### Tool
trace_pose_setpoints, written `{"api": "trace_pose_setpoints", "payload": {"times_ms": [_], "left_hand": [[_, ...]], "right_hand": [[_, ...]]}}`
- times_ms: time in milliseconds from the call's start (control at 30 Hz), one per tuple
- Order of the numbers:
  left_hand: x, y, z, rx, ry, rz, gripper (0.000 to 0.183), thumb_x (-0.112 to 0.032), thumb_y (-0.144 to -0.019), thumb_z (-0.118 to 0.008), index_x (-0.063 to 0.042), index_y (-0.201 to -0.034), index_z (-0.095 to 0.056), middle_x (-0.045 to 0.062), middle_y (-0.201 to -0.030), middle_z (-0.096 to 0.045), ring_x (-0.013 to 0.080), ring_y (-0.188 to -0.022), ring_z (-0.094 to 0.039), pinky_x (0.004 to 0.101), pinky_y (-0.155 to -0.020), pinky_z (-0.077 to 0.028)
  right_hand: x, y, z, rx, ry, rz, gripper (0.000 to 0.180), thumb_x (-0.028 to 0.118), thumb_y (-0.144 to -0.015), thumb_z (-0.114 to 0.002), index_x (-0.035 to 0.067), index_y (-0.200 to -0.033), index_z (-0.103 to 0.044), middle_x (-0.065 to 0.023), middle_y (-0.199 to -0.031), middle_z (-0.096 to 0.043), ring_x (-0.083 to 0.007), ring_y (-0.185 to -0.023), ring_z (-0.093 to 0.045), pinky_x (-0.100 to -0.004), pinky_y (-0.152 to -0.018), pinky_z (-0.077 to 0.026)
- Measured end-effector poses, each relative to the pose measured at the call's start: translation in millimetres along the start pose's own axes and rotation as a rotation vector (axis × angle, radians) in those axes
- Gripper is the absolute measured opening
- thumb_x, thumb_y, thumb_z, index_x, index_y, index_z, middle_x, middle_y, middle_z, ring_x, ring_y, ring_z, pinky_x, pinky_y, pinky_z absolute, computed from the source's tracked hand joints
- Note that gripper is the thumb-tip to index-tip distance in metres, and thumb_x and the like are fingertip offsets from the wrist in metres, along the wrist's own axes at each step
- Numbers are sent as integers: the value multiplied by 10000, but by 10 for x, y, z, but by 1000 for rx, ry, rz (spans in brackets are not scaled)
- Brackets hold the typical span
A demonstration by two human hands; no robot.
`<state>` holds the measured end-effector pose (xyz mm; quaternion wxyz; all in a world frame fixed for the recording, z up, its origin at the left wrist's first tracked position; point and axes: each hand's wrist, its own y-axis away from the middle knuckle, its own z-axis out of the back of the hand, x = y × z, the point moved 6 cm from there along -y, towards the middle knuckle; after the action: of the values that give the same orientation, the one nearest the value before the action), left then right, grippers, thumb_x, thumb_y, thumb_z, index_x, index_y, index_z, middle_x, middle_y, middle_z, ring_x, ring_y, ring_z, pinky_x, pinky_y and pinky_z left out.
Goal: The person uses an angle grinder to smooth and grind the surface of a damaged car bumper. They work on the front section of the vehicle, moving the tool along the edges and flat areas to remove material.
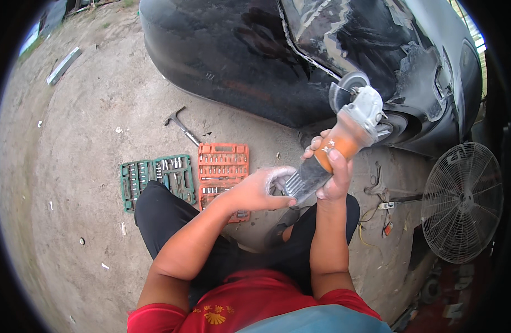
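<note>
My right hand (337,181) is wrapped around the body of an orange and grey angle grinder (342,139), held tilted up and to the right. Whitish dust coats the grinder's metal head and my fingers. At its dark, vented rear end, my left hand (257,189) curves with fingers and thumb around the tail. A disc (342,99) and its guard sit at the top of the tool. Behind them in the picture is a dark car body (238,62) with sanded patches and pale filler; whether the disc touches it cannot be told.
On the concrete lie an open green socket set (157,166), an open orange socket set (223,162) and a hammer (184,127). A wire-caged fan (463,204) stands at right, with cables and a power socket (386,205) beside it. A pale bar (64,66) lies far left.
</note>
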<state>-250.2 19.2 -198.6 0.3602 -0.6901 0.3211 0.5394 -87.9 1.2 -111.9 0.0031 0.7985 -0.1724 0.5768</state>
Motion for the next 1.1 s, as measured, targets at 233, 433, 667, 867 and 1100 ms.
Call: {"api": "trace_pose_setpoints", "payload": {"times_ms": [233,433,667,867,1100], "left_hand": [[88,55,-156,-152,65,21,463,-72,-977,-862,75,-1394,-724,40,-1145,-817,77,-1023,-722,287,-929,-590],[436,53,-323,-510,316,72,144,-83,-1044,-804,20,-1143,-787,35,-1037,-808,56,-925,-711,262,-816,-581],[248,142,-354,-517,208,56,154,-135,-1017,-839,8,-982,-795,-5,-924,-762,51,-867,-662,271,-761,-538],[-37,85,-167,-360,-191,-200,150,-140,-986,-849,-20,-1016,-764,-15,-928,-718,102,-863,-670,320,-794,-539],[9,-157,-386,25,568,-138,768,-521,-1021,-813,-17,-1520,-519,129,-1289,-729,227,-1170,-711,411,-1113,-544]], "right_hand": [[203,59,221,-62,-89,37,550,315,-961,-726,-6,-1380,-570,-162,-1097,-700,-257,-947,-726,-421,-875,-624],[235,103,268,-256,-2,182,477,223,-980,-720,-17,-1366,-572,-160,-1090,-702,-268,-941,-725,-430,-857,-621],[235,82,206,-226,33,147,451,226,-994,-722,-22,-1346,-587,-162,-1093,-712,-258,-936,-735,-430,-860,-623],[232,-59,237,-61,-201,-34,485,319,-1009,-702,5,-1361,-592,-146,-1102,-705,-254,-945,-738,-431,-866,-635],[159,-84,11,126,-278,-199,553,371,-990,-714,-5,-1375,-587,-153,-1105,-697,-262,-947,-748,-423,-867,-650]]}}
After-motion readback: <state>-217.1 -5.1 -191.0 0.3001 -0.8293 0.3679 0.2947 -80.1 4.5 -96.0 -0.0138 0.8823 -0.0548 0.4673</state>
